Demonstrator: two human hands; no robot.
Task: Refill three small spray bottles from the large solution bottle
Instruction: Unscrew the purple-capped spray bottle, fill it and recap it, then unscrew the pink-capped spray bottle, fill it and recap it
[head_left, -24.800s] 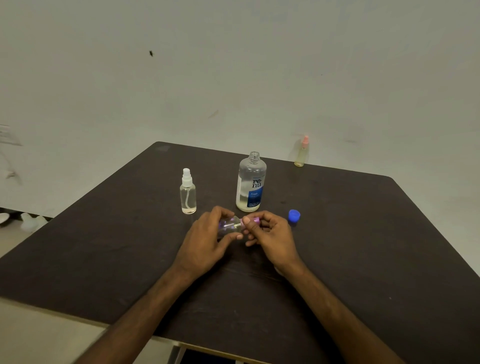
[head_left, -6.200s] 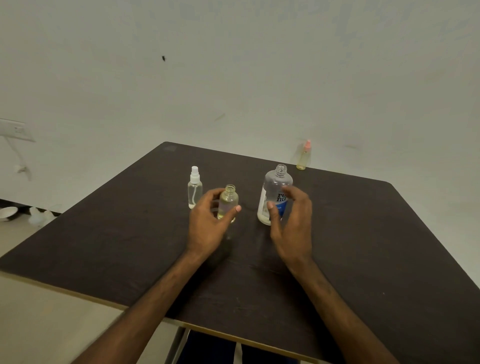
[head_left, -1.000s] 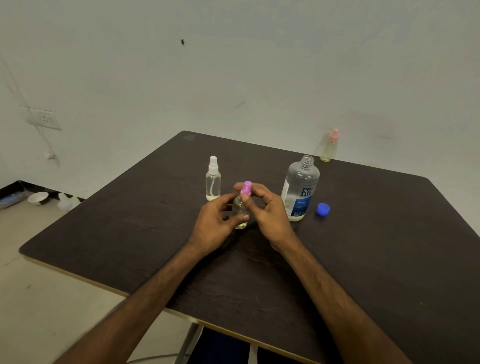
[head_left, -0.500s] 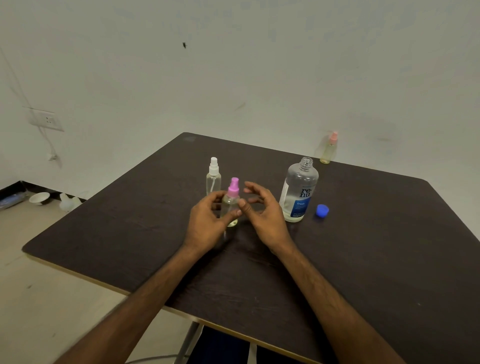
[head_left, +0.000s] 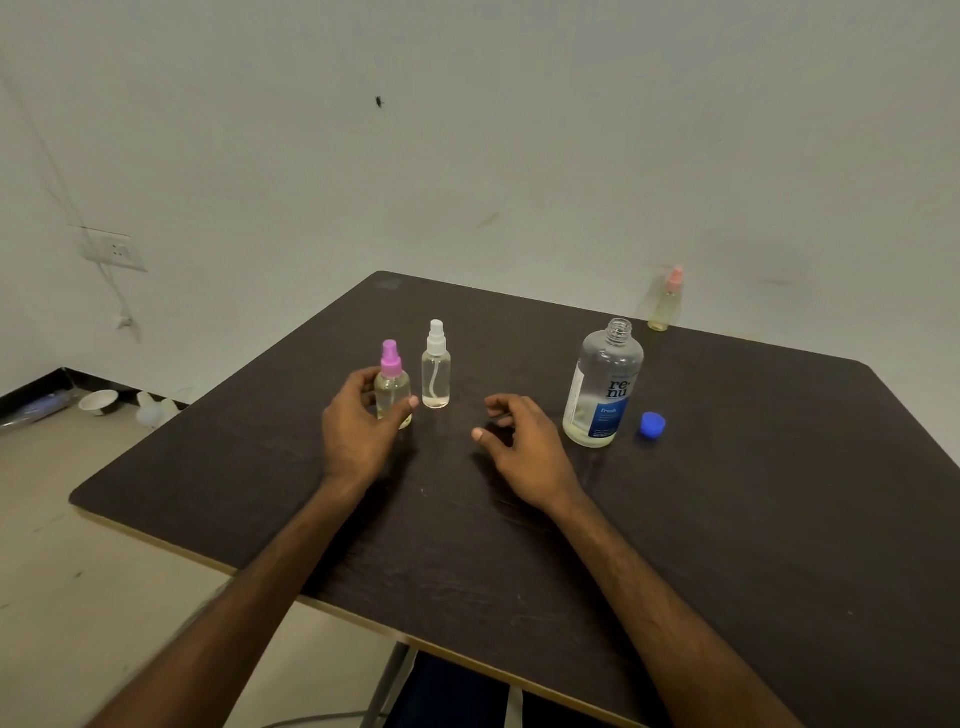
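Head view: gripped pink-capped spray bottle (head_left: 392, 387) at 10 o'clock with left hand (head_left: 358, 436), right hand (head_left: 519, 447) loosely curled, empty; could have toppled uncapped renu solution bottle (head_left: 602, 395) at 2 o'clock through careless reach.

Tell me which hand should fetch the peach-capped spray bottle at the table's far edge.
Right, most likely. The right hand is free and loosely curled, on the same side as the peach-capped bottle, which stands behind the large bottle. The left hand holds the pink-capped bottle.
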